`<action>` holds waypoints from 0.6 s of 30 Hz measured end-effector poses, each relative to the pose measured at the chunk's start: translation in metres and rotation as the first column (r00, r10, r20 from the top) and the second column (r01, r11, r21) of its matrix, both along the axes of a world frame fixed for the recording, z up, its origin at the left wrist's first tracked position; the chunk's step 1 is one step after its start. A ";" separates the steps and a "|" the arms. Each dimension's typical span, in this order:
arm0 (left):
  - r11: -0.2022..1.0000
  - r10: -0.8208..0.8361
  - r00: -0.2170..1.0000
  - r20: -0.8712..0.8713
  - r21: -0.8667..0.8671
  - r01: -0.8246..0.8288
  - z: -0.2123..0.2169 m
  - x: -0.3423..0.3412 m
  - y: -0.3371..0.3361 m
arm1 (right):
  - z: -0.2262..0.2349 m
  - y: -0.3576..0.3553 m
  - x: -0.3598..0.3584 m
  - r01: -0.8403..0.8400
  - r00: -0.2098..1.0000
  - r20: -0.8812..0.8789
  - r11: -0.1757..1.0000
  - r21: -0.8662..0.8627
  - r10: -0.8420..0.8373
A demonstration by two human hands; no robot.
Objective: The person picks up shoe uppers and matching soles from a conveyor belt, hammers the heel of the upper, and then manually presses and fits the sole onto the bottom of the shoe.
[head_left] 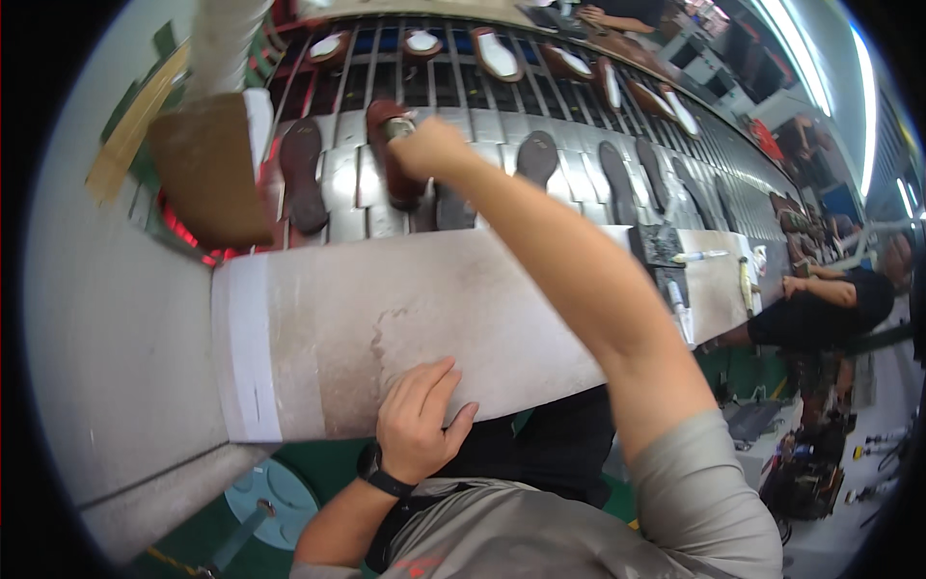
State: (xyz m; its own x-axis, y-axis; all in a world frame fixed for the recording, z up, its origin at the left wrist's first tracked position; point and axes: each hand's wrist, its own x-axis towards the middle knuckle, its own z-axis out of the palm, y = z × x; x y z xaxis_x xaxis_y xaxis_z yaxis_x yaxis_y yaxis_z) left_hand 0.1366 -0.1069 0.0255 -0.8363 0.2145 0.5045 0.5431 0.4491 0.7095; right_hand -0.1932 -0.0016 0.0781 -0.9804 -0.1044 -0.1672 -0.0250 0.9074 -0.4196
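My right arm stretches forward across the pale worktable [482, 318]. At its end my right hand [434, 150] is closed on the upper part of a reddish-brown shoe [382, 118], which sits among dark shoe soles on the metal slat conveyor [342, 179]. The fingertips are partly hidden behind the hand. Left of this shoe lies a dark sole [302, 174]; to the right is another sole [536, 159]. My left hand [417, 415] rests flat near the table's front edge, fingers stretched and holding nothing.
Several brown shoes with white tops [497, 55] line the far rack. A brown board [207, 174] stands at the left by the wall. On the table's right lie a dark block [656, 244] and a pen [699, 256]. Another person [854, 294] works farther right. A light-blue stool [289, 497] is below.
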 end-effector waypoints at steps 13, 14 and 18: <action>0.971 -0.104 0.923 0.370 -0.163 0.175 0.030 -0.043 0.050 | 0.096 0.306 0.012 0.043 0.843 -0.522 0.951 0.308 0.131; 0.967 -0.119 0.919 0.376 -0.167 0.194 0.032 -0.054 0.069 | 0.093 0.375 -0.004 0.141 0.856 -0.513 0.923 0.358 0.068; 0.951 -0.134 0.896 0.423 -0.199 0.236 0.033 -0.101 0.153 | 0.068 0.615 -0.030 0.417 0.897 -0.398 0.667 0.617 -0.192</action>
